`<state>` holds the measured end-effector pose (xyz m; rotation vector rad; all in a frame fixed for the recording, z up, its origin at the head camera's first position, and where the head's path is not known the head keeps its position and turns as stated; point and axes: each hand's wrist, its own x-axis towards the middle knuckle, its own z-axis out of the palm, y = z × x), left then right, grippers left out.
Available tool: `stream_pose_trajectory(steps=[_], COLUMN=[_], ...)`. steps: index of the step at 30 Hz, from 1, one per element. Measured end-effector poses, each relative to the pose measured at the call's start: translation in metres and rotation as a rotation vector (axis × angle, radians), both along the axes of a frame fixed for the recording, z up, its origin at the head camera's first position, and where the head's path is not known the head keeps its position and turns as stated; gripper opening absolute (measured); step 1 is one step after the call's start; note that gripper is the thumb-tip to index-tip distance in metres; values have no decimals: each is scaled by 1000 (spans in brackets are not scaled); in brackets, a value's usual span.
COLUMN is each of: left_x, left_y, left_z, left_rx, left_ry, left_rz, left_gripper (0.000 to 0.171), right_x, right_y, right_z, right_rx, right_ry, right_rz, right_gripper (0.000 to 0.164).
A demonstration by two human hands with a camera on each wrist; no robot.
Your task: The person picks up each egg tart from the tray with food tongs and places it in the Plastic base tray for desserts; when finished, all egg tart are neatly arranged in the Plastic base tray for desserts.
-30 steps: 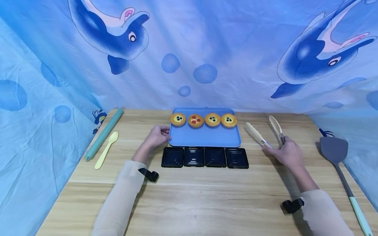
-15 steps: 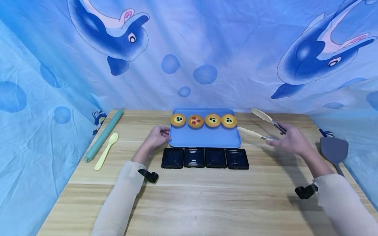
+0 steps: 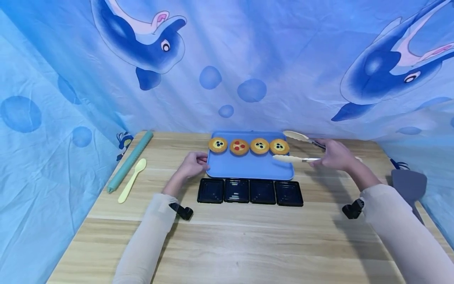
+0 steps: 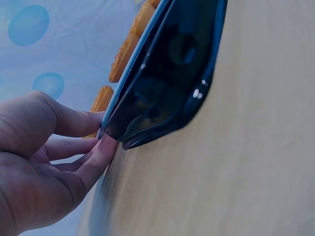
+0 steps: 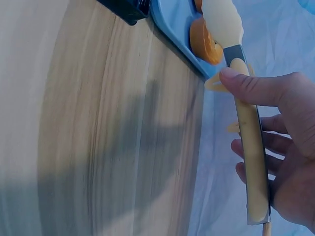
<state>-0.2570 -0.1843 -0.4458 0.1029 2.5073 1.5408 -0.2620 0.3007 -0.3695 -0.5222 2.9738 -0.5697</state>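
My left hand (image 3: 193,163) pinches the left edge of a blue tray (image 3: 248,167), thumb and fingertips at its rim in the left wrist view. Along the tray's back half sits a row of several egg tarts, one with red pieces (image 3: 239,147) and the others with dark berries, such as the rightmost tart (image 3: 279,146). My right hand (image 3: 335,154) grips tongs (image 5: 252,162) with cream tips. Their arms are spread apart, one tip over the tray's right part and the other behind its back right corner. The rightmost tart lies between the tips in the head view.
Several small square black trays (image 3: 236,191) stand in a row in front of the blue tray. On the left lie a teal rolling pin (image 3: 131,159) and a pale yellow spoon (image 3: 133,179). A grey spatula (image 3: 408,185) lies at the right, partly behind my right sleeve.
My right hand has carried the tongs left and away from me, from beside the tray to around its right end. My left hand keeps its hold on the tray's edge.
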Motion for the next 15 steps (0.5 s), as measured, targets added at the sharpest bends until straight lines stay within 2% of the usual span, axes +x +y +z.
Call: stream_pose_trajectory(steps=[9,15], left_x=[0,0], left_y=[0,-1], left_z=[-1,-1], left_rx=[22,4], left_ry=[5,12], left_rz=[-7,-5], left_gripper=[46,46], right_x=[-7,-7], right_y=[-9,-11], right_z=[-5,-10], right_rx=[23,42], right_ry=[-62,-11], right_rz=[-36,-44], right_gripper=[88,77])
